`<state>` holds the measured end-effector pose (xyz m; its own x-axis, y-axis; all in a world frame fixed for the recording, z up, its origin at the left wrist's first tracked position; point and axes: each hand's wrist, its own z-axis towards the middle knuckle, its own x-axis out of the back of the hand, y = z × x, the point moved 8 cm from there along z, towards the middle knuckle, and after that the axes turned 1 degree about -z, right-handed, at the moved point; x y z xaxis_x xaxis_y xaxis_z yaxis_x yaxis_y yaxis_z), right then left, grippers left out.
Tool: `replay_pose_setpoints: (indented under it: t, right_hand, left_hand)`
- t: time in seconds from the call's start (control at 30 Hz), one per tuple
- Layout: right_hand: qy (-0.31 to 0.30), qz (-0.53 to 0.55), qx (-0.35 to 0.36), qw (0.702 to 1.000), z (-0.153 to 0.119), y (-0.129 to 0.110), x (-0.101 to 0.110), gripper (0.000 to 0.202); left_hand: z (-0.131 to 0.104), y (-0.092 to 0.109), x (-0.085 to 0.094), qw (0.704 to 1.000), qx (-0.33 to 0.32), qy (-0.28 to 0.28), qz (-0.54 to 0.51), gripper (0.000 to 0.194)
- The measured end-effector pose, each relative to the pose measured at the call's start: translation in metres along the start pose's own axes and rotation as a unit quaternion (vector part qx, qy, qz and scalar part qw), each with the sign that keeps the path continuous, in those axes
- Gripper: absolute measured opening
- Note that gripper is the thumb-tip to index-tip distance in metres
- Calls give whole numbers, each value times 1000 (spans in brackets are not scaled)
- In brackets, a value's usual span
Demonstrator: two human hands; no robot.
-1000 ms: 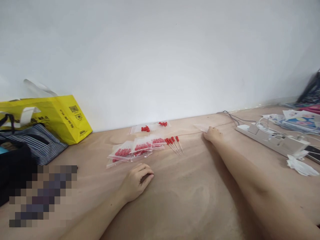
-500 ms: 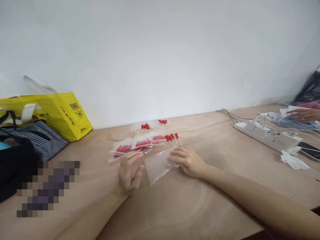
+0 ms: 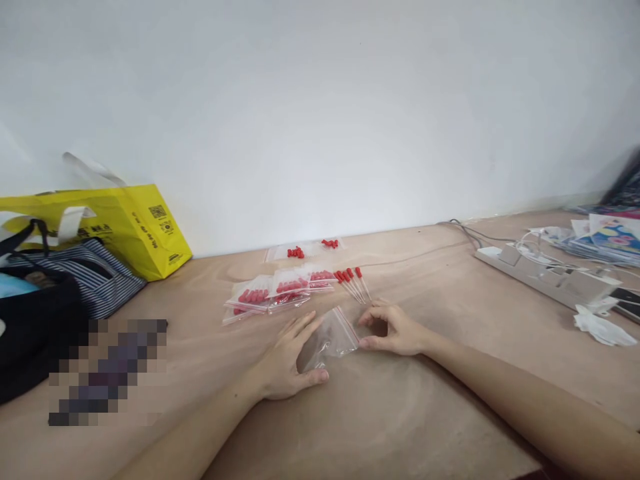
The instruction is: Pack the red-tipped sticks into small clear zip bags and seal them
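On the table in front of me lies a clear zip bag (image 3: 334, 337), its red-striped mouth turned to the right. My left hand (image 3: 293, 360) rests along the bag's left side, fingers stretched and thumb apart. At the bag's mouth is my right hand (image 3: 393, 328), thumb and forefinger apart, the thumb tip by the zip edge. Just beyond it lie several thin clear droppers (image 3: 356, 287) with red bulbs, fanned out side by side. To their left, filled zip bags (image 3: 273, 290) with red bulbs showing through overlap in a pile.
Farther back, loose red bulbs (image 3: 295, 253) lie on clear bags by the wall. A yellow bag (image 3: 145, 227) and a striped pouch (image 3: 107, 277) stand left, near a pixelated patch. On the right are a power strip (image 3: 540, 277), a crumpled tissue (image 3: 603, 325) and printed packets (image 3: 617, 233).
My left hand has moved right onto the bag. The bag has turned, its striped mouth now facing my right hand, whose thumb and forefinger have parted. The other person's hand has left view.
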<state>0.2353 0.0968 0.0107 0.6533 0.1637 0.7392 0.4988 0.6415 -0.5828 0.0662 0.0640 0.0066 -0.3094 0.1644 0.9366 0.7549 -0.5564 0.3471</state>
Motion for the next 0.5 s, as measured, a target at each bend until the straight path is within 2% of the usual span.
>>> replay_pose_setpoints:
  t: [0.1,0.27,0.5]
  right_hand:
    - [-6,25,31,999,1,-8,-4,45]
    - [-10,32,91,995,1,-24,-9,41]
    - [-7,16,75,997,2,-16,-5,41]
  left_hand:
    - [0,0,0,1000,-1,-13,-12,77]
    - [1,5,3,1000,-23,6,-14,75]
    - [0,-1,-1,1000,16,-20,-16,77]
